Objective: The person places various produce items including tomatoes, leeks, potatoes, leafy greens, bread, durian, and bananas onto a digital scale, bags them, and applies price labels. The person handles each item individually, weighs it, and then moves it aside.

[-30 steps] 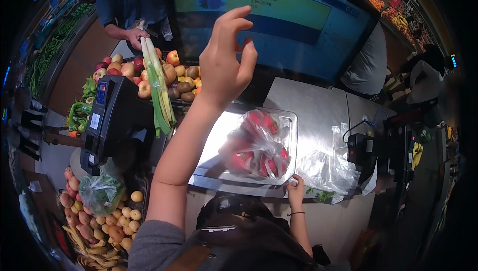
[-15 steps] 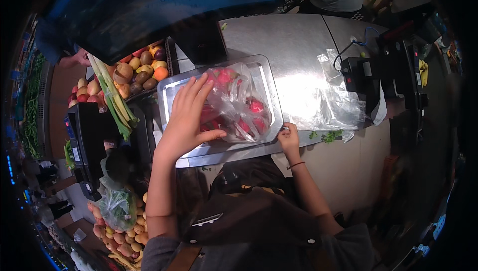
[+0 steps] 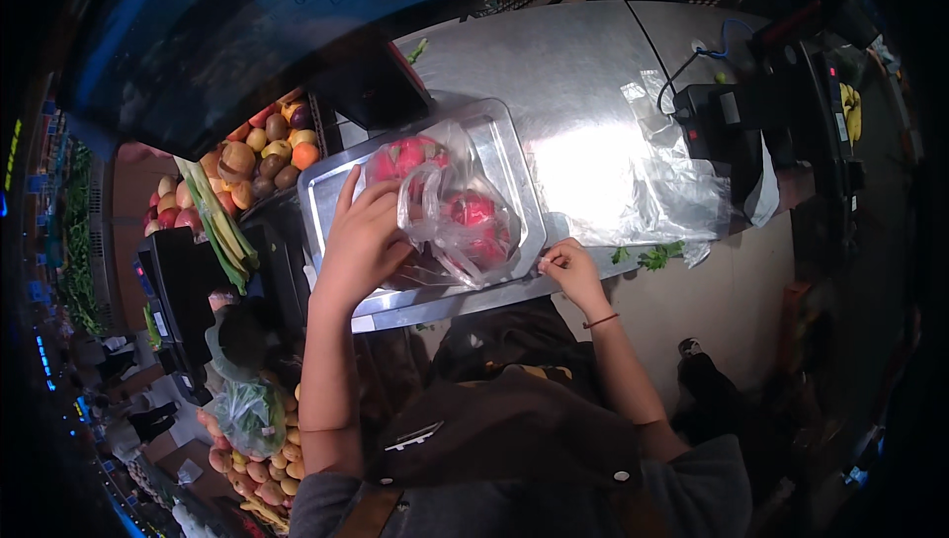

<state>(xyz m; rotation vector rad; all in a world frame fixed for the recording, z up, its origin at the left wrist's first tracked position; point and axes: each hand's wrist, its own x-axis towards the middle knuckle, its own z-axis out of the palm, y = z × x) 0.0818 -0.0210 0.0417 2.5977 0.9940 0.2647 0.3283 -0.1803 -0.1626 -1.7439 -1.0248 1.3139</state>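
A clear plastic bag (image 3: pixel 443 234) of pink-red dragon fruit (image 3: pixel 479 217) rests on a shiny metal tray (image 3: pixel 529 182). Over the bag's left side, my left hand (image 3: pixel 368 242) has its fingers bent into the plastic and its thumb below them, closed on the bag. Its fingertips are partly lost in the film. My right hand (image 3: pixel 570 266) is at the tray's front right corner, thumb and fingers pinched together. A small pale bit shows at its fingertips, too small to name.
A dark-framed screen (image 3: pixel 267 24) looms behind the tray. Thin plastic bags (image 3: pixel 652 192) lie on the metal counter (image 3: pixel 563 64), with green leaves (image 3: pixel 660 255) at its edge. Mixed fruit (image 3: pixel 267 153) and leeks (image 3: pixel 219 227) are left; a black device (image 3: pixel 717 123) stands right.
My left hand went from spread flat over the bag to fingers bent into it. My right hand's fingers are now pinched at the tray corner. The view has shifted slightly.
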